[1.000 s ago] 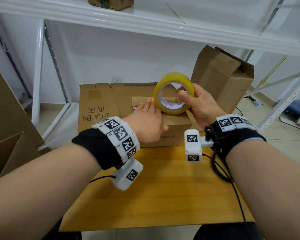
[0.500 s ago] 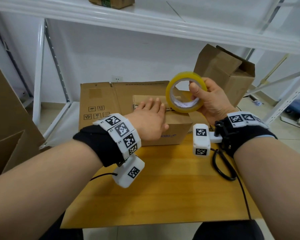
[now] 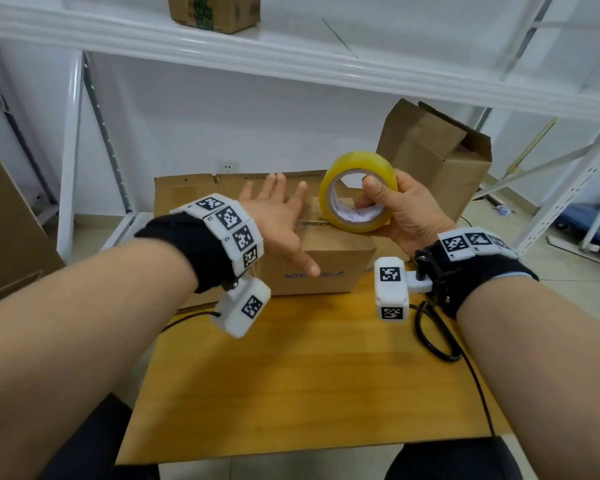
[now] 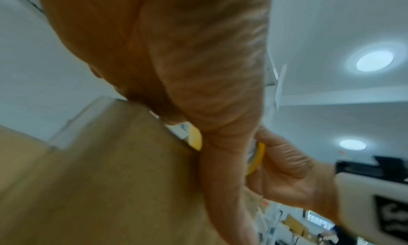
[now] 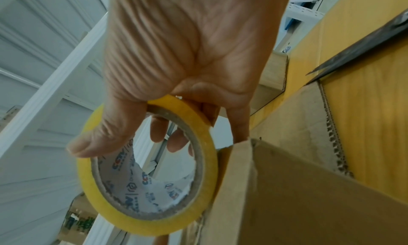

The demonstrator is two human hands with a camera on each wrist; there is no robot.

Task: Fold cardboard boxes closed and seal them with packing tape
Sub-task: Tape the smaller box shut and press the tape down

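A small brown cardboard box (image 3: 326,265) with its top flaps folded down stands on the wooden table (image 3: 309,375). My left hand (image 3: 288,223) hovers just above the box's left part, fingers straight and spread, holding nothing. My right hand (image 3: 388,202) grips a yellow roll of packing tape (image 3: 357,168) over the box's right top edge, thumb inside the core and fingers round the outside. The right wrist view shows the tape roll (image 5: 106,201) beside the box's corner (image 5: 287,196). In the blurred left wrist view my palm (image 4: 176,56) is over the box (image 4: 99,179).
A flattened carton (image 3: 194,192) leans behind the box. An open box (image 3: 430,157) stands at the back right. A white shelf rack (image 3: 291,60) spans overhead with a carton (image 3: 215,12) on it. More cardboard (image 3: 7,230) stands at the left. A black cable (image 3: 437,341) loops on the table.
My left hand has lifted off the box top and spread its fingers. My right hand has carried the tape roll slightly rightward and turned it, with the thumb now inside the core.
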